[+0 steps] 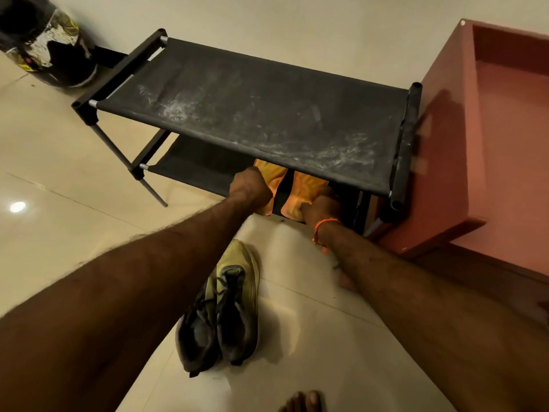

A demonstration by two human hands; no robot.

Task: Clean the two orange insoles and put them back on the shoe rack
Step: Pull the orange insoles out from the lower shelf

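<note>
Two orange insoles lie side by side on the lower shelf of the black shoe rack (252, 105), half hidden under its dusty top shelf. My left hand (251, 187) grips the left insole (273, 176) at its near end with curled fingers. My right hand (322, 203), with an orange thread on its wrist, holds the near end of the right insole (303, 188); its fingers are partly hidden under the shelf.
A pair of grey and yellow running shoes (222, 310) lies on the tiled floor between my forearms. A reddish cabinet (463, 162) stands tight against the rack's right side. A black patterned bin (44, 43) stands at the far left. My toes (303, 401) show at the bottom.
</note>
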